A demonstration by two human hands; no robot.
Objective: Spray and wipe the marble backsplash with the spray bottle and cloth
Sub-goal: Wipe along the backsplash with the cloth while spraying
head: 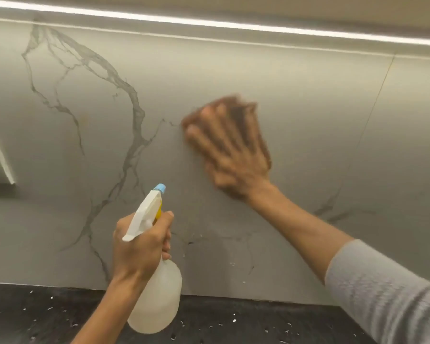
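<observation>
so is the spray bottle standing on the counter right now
No, the left hand grips the spray bottle around its neck and holds it tilted in the air above the dark counter.

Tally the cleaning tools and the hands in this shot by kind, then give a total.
spray bottle: 1
cloth: 1
hands: 2, the left hand and the right hand
Total: 4

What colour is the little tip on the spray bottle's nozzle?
Light blue nozzle tip, atop the white spray head; seen in the head view.
</observation>
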